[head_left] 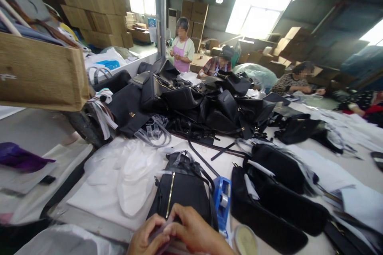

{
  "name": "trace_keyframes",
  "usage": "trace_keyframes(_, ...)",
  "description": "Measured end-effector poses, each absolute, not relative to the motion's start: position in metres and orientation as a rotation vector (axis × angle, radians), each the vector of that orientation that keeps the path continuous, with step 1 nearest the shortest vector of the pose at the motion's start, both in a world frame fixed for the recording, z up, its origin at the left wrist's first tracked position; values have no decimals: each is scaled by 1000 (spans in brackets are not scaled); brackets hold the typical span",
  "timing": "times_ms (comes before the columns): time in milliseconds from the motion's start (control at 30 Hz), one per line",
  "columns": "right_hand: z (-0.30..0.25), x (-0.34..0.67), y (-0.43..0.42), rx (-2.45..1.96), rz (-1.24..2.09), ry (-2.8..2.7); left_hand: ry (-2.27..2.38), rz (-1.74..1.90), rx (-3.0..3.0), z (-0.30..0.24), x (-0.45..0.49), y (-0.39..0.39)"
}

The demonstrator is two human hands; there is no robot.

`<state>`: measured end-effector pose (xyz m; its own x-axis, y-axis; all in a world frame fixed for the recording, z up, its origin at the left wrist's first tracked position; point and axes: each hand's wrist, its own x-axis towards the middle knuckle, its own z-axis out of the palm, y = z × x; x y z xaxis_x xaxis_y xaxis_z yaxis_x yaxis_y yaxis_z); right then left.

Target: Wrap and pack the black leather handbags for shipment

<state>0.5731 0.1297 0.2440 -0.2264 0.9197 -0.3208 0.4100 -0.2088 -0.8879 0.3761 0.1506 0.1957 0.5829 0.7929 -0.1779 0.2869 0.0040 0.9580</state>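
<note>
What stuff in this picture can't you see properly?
Head view only.
The small grey piece pinched by left hand and right hand: blurred, partly covered by fingers.
The round yellowish disc: cut off by bottom edge.
The black bag: lower part hidden behind both hands.

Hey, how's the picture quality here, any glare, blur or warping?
Head view: the skylight is blown out white; wide-angle warping tilts the box at the left edge; the purple item below it is smeared; the bag is fairly sharp; the left hand and right hand are cropped by the bottom edge.
</note>
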Motion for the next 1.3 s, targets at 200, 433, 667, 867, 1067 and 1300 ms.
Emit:
trace_keyframes(200, 251, 580, 128, -1531, 1477, -1600, 1043, 487, 1684, 206, 375, 157)
trace_keyframes(433, 284, 619, 122, -1569, 1263, -1976, 1164, 479, 1724, 214, 361, 162)
trace_keyframes(667, 313, 619, 140, -1510, 919, -2429, 1196, 526, 1718, 232, 360, 155)
trace_keyframes(867, 307, 577, 152, -1392, 595, -2795, 1132, 550, 1716, 239, 372, 145)
trace_keyframes(1067, 299, 582, 147, -1453, 652, -2780, 1293, 558, 1676, 226, 357, 142)
trace_keyframes(1300, 328, 606, 159, -1310, 748, -2710, 1335, 573, 1533, 233, 341, 141)
